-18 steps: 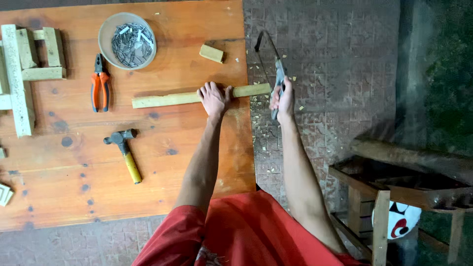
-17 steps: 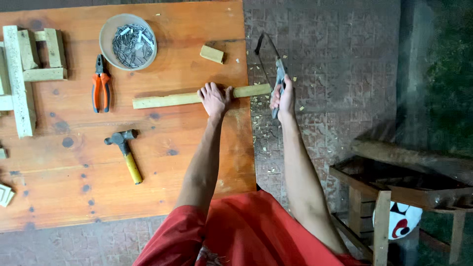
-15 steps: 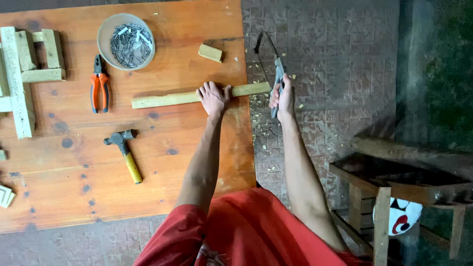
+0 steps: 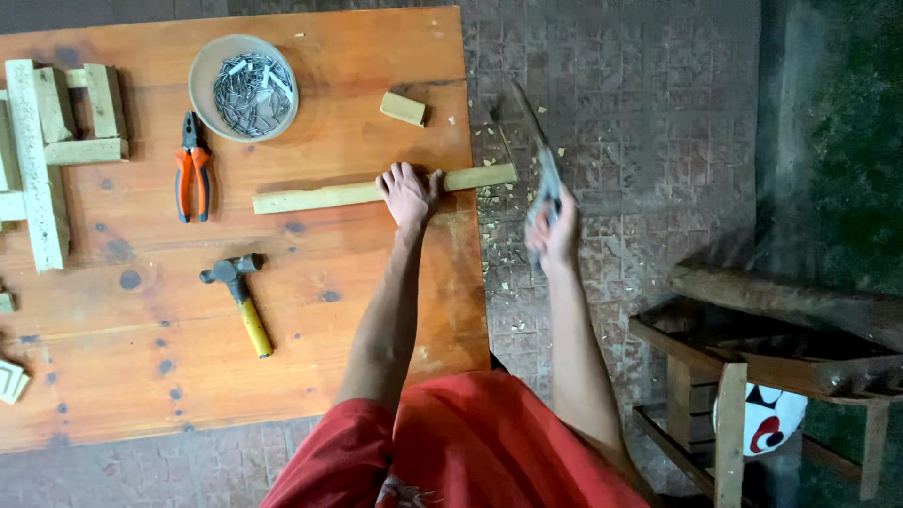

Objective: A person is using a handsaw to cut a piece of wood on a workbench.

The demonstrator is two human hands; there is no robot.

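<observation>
— Left grip (image 4: 409, 195)?
— Pressing flat, fingers spread, on the wooden strip (image 4: 324, 197) lying across the counter (image 4: 376, 310), end overhanging.
— Right grip (image 4: 553, 233)?
— Closing around a blurred saw (image 4: 538, 160), just beyond that end.
— Up-left of the pressing grip?
— Sitting there, a bowl (image 4: 199, 80) holding nails (image 4: 250, 92).

Sawing a wooden strip at the desk's edge

The left hand (image 4: 409, 193) presses flat on a long wooden strip (image 4: 329, 196) whose end juts over the edge of the orange desk (image 4: 310, 357); the right hand (image 4: 553, 235), blurred, grips a hacksaw (image 4: 538, 155) just beside that end, above the tiled floor (image 4: 611, 75). On the desk lie a small wood block (image 4: 403, 108), a bowl of nails (image 4: 244, 87), orange pliers (image 4: 192, 169) and a yellow-handled hammer (image 4: 238, 301).
</observation>
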